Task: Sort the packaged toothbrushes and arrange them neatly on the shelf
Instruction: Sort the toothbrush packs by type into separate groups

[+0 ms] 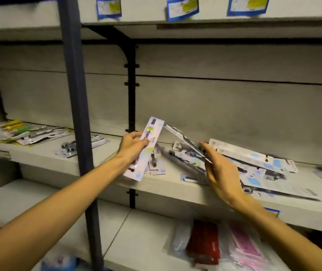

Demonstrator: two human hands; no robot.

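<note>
The left hand [132,146] grips a pale toothbrush pack [144,149] above the shelf [97,163], while the right hand [220,169] clasps a tilted pack [183,138].

Pale lilac toothbrush pack [146,151], blue-bordered shelf labels [182,7] (yellow patches), grey-white shelf [101,151], red packet [204,243] below.

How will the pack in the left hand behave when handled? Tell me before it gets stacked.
The toothbrush pack looks like a flat card, so it is probably stiff and light: the left hand holds it tilted without visible sag. Its glossy front may slide on the loose packs lying on the shelf.
</note>
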